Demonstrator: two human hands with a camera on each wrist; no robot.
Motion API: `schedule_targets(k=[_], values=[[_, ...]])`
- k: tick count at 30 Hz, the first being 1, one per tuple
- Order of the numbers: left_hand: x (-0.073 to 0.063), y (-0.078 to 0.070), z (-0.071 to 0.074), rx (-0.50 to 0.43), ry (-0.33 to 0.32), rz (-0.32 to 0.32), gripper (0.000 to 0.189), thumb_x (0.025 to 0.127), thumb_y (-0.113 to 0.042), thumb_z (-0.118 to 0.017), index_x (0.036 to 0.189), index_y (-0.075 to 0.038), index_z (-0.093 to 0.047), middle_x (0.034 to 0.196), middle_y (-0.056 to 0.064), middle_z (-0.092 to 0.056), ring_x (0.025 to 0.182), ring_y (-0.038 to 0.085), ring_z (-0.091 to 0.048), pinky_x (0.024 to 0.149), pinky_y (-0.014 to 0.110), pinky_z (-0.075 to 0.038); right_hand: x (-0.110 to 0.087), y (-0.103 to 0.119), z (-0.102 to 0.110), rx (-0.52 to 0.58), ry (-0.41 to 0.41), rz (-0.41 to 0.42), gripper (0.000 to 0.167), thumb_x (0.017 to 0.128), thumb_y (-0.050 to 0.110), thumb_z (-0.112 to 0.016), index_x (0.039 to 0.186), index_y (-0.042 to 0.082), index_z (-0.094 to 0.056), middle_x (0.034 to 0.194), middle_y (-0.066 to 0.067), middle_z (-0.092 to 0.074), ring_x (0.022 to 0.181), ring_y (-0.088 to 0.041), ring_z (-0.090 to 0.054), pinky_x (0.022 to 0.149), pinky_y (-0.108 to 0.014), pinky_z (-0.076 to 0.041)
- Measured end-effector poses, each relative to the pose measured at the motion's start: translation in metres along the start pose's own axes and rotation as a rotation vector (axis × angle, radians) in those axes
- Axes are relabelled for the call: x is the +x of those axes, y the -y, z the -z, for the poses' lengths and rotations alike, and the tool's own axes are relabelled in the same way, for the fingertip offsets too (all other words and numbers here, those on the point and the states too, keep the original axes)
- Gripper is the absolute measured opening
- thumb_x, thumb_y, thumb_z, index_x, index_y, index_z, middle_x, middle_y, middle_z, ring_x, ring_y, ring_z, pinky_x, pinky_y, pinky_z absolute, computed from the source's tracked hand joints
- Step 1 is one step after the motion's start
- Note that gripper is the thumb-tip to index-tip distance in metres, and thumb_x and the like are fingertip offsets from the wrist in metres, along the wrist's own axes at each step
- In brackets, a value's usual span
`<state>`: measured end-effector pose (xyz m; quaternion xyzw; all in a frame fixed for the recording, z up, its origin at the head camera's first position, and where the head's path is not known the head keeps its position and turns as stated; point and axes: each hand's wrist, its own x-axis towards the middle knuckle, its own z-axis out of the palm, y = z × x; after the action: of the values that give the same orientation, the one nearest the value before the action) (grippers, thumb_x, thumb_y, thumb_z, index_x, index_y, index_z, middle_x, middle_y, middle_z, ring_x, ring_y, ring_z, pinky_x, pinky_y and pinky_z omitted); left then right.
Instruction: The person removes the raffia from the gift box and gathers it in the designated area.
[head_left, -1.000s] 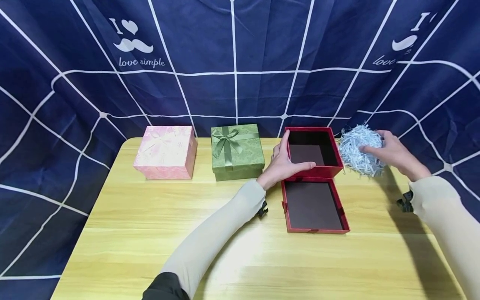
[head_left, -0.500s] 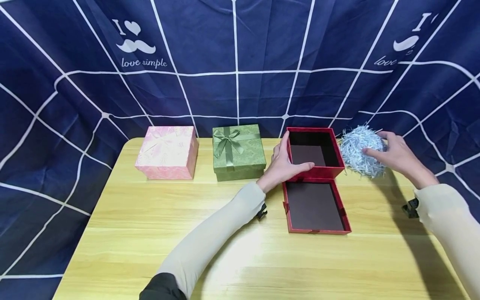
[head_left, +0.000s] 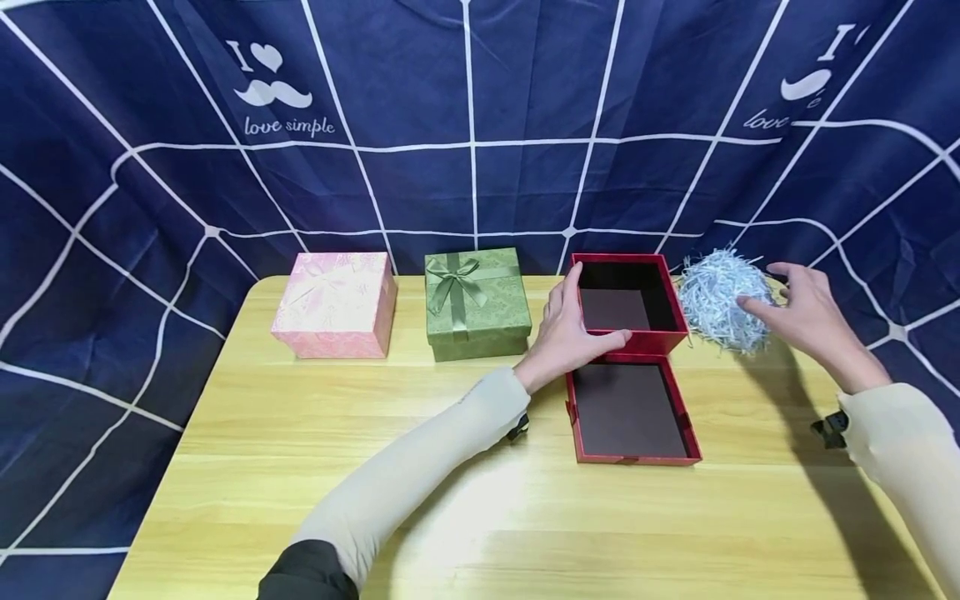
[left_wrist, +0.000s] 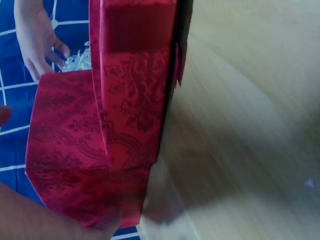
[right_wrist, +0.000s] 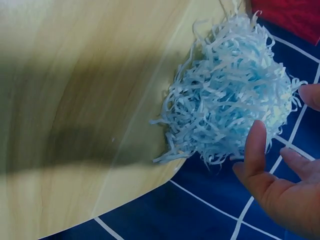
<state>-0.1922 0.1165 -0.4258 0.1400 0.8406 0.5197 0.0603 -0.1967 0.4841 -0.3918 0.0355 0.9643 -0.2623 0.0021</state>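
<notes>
The work area was arranged as a curtained table station; the wider room could not be identified. A pale yellow, wood-grain tabletop (head_left: 300, 450) was enclosed at the back and both sides by dark blue, white-gridded fabric drapes (head_left: 525, 192) printed with moustache motifs (head_left: 272, 93).

Cannot confirm contact between right hand (head_left: 813, 327) and shredded paper (head_left: 722, 298). Cannot see near edge of counter (head_left: 600, 533), cropped below. Cannot fully read rightmost print (head_left: 806, 86), partly hidden.
</notes>
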Motion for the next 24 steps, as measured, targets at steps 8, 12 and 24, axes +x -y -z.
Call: schedule_targets(k=[8, 12, 24], values=[[-0.007, -0.008, 0.002, 0.034, -0.014, -0.012, 0.123, 0.084, -0.051, -0.09, 0.177, -0.031, -0.01, 0.175, 0.005, -0.027, 0.156, 0.024, -0.033, 0.118, 0.055, -0.042, -0.013, 0.009, 0.002, 0.027, -0.063, 0.008, 0.084, 0.107, 0.042, -0.064, 0.162, -0.012, -0.03, 0.16, -0.045, -0.02, 0.134, -0.064, -0.042, 0.096, -0.051, -0.039], [-0.01, -0.012, 0.006, 0.044, -0.014, -0.013, 0.123, 0.085, -0.053, -0.089, 0.176, -0.035, -0.009, 0.175, 0.004, -0.027, 0.156, 0.022, -0.033, 0.117, 0.057, -0.043, -0.019, 0.012, 0.001, 0.042, -0.097, 0.015, 0.078, 0.106, 0.039, -0.065, 0.16, -0.01, -0.036, 0.161, -0.043, -0.022, 0.134, -0.065, -0.046, 0.09, -0.026, -0.033], [-0.022, -0.02, 0.022, -0.092, 0.016, -0.076, 0.117, 0.089, -0.052, -0.086, 0.176, -0.039, -0.009, 0.177, -0.002, -0.023, 0.156, 0.018, -0.033, 0.119, 0.055, -0.041, -0.036, 0.031, -0.009, 0.157, -0.25, 0.028, 0.053, 0.104, 0.03, -0.07, 0.145, 0.0, -0.057, 0.133, -0.008, -0.045, 0.104, 0.011, -0.043, 0.081, -0.007, -0.032]])
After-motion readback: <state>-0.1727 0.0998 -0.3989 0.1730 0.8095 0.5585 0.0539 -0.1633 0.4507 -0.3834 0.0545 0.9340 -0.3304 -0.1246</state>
